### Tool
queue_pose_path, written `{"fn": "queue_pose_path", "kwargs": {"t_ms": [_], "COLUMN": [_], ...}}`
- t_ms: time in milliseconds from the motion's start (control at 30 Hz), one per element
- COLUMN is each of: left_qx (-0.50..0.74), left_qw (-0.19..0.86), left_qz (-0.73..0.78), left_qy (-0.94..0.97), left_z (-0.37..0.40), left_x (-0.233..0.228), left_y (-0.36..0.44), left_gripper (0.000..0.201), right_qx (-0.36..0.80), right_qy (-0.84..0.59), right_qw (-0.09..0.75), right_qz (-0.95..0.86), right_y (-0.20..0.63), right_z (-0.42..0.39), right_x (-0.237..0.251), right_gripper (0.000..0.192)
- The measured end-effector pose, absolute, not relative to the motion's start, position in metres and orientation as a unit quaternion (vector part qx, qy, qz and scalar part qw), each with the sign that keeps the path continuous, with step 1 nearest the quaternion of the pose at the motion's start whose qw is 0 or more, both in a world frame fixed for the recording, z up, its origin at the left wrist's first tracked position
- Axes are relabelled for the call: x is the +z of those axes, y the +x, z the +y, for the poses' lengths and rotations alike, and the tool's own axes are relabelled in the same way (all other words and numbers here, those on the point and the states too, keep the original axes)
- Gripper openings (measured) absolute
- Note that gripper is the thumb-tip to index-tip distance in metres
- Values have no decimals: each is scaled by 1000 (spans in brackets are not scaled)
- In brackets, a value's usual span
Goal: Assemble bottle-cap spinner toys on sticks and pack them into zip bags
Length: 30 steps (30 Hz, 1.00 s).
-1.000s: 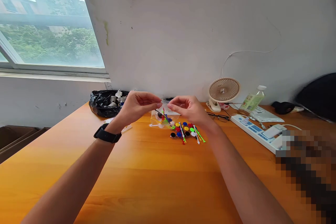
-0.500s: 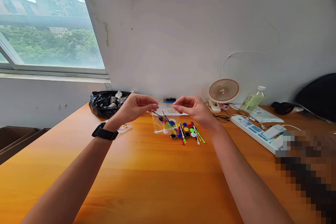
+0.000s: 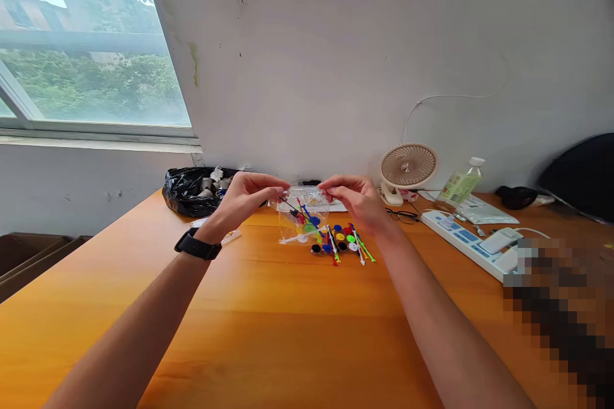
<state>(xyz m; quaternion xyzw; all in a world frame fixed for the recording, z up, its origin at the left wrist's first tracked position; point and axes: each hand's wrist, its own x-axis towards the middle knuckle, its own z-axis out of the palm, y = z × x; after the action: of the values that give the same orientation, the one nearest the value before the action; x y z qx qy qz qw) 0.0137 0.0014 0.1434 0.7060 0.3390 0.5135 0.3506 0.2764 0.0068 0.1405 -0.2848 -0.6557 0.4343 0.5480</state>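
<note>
A clear plastic bag hangs upright between my hands, above the table. My left hand pinches its upper left corner, and my right hand pinches the upper right one. Inside the bag are colourful plastic arrows and round pieces, among them a white arrow near the bottom and a black stick near the top left. Just right of the bag, on the table, lie loose coloured discs and several arrow-shaped sticks in white, green, yellow and red.
A black plastic bag with crumpled waste sits at the back left. Toward the back right are a small clip fan, eyeglasses, a bottle and a white power strip. The wooden table meets the wall behind.
Both hands stay at the top corners, and the bag's upper edge looks more stretched. The left wrist has shifted slightly right; the pieces inside the bag have shifted a little.
</note>
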Motion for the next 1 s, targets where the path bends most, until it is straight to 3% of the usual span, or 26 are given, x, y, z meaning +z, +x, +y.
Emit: {"fn": "queue_pose_path", "kwargs": {"t_ms": [200, 367, 533, 867, 1000], "left_qx": [517, 489, 499, 566, 563], "left_qw": [327, 247, 300, 369, 362], "left_qz": [333, 357, 327, 295, 311], "left_qy": [717, 757, 745, 675, 675], "left_z": [5, 9, 6, 3, -1], "left_x": [141, 141, 146, 144, 145], "left_y": [18, 16, 13, 13, 16], "left_gripper": [38, 27, 24, 13, 14], "right_qx": [359, 273, 335, 425, 396], "right_qy": [-327, -352, -315, -261, -277], "right_qw": [537, 498, 518, 579, 571], "right_qz": [-689, -744, -721, -645, -663], "right_y": [271, 269, 268, 272, 270], "right_z": [5, 7, 2, 1, -3], "right_x": [145, 141, 144, 147, 150], "right_gripper": [30, 26, 28, 10, 7]}}
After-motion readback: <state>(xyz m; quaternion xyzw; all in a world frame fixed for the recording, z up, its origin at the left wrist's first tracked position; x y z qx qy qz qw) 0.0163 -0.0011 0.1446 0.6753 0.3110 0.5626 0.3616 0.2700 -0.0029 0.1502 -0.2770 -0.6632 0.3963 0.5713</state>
